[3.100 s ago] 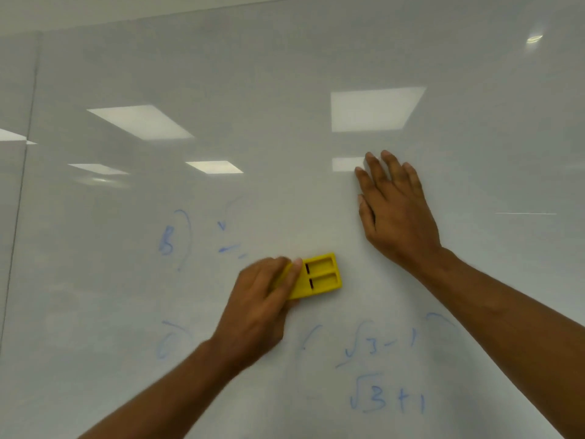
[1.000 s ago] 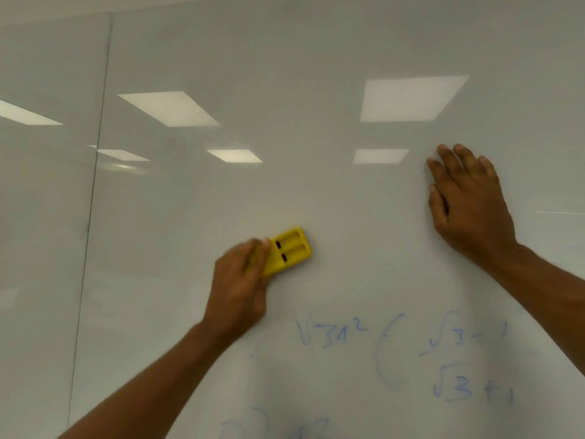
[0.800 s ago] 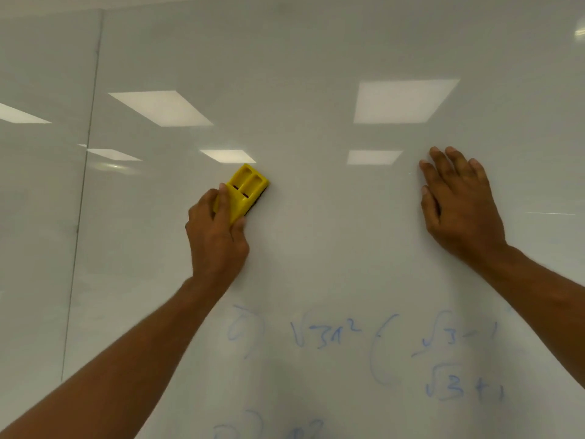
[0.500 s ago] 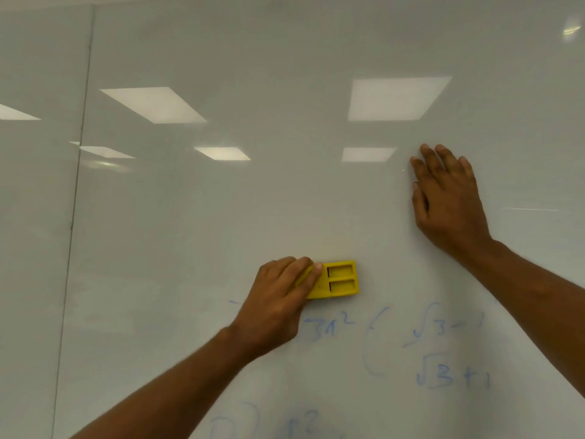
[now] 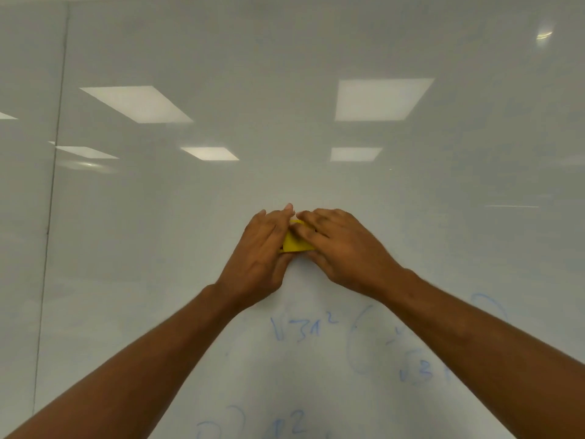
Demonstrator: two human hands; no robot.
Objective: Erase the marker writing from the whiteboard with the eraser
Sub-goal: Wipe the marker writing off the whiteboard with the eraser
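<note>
The whiteboard (image 5: 316,58) filled the whole view, its glossy surface carrying reflections (image 5: 380,99) of ceiling light panels across the upper half and a vertical seam (image 5: 53,198) near its left edge. Faint blue writing (image 5: 300,331) remained along the lower part of the board, towards the bottom edge and bottom right, partly covered by the right forearm (image 5: 474,353); the middle and upper areas looked clean. Both bare forearms rose from the bottom corners and met near the board's centre. The left hand (image 5: 262,258) and right hand (image 5: 345,248) were brought together there, fingers curled and closed around the eraser (image 5: 296,243) from either side. Only a small yellow patch of the eraser showed between them. Whether it touched the board could not be told.
</note>
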